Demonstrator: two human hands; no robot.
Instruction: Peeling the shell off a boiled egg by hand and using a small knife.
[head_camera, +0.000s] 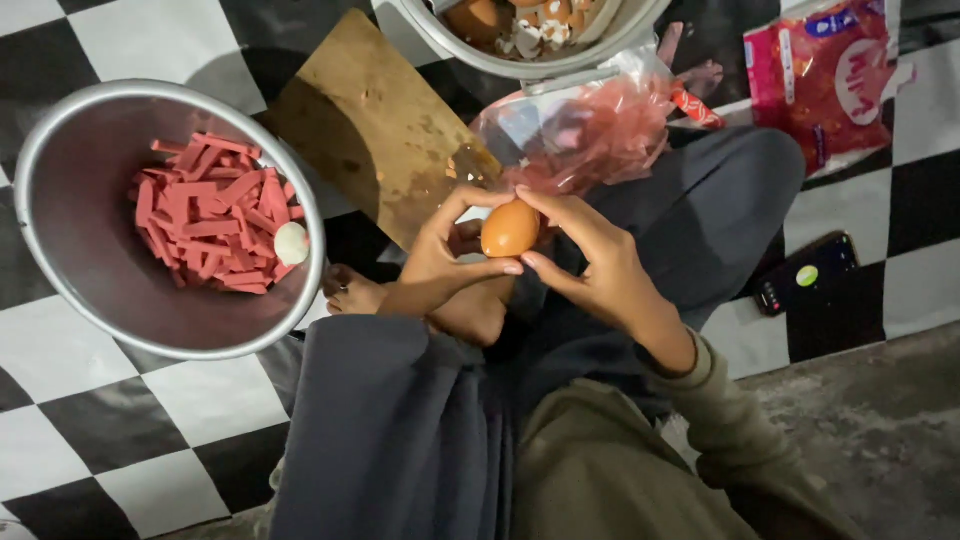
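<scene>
Both hands' fingers pinch a brown egg (509, 229) over the lap. Squeezing too hard could crack it, spilling onto the cloth.

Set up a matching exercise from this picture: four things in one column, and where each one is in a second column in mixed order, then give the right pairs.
Things:
1. brown egg
2. red strips
3. phone
4. cutting board

Places:
A. on the checkered floor at the right, beside the knee
B. held between the left hand and the right hand
C. on the floor between the two bowls
D. in the metal bowl at the left, with a peeled white egg

Pairs: 1-B, 2-D, 3-A, 4-C
</scene>
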